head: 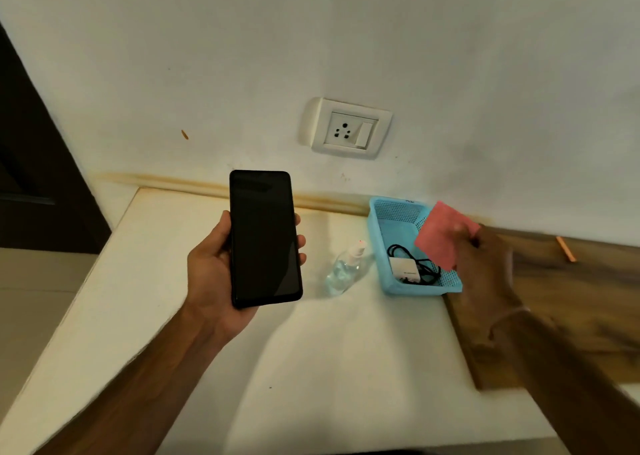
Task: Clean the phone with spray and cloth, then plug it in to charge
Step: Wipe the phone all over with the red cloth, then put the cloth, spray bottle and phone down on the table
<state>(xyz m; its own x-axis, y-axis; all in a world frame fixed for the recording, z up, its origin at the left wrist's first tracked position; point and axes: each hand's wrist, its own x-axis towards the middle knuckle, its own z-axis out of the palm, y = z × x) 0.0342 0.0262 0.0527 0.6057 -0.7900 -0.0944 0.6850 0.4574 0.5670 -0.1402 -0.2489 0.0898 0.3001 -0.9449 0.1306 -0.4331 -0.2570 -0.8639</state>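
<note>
My left hand (214, 267) grips a black phone (265, 238) upright above the white counter, its dark screen facing me. To the right, my right hand (485, 260) pinches a pink cloth (445, 234) and holds it over the blue basket (379, 219). The hand and cloth are blurred. A clear spray bottle (344, 269) with a white nozzle stands on the counter between the phone and the basket. Inside the basket lie a white charger (403, 269) and its black cable (424, 264).
A white wall socket (348, 128) with a switch sits on the wall above the counter (311, 368). A wooden surface (571, 298) adjoins the counter at the right, with a small orange object (566, 249) on it. The counter's left edge drops to the floor.
</note>
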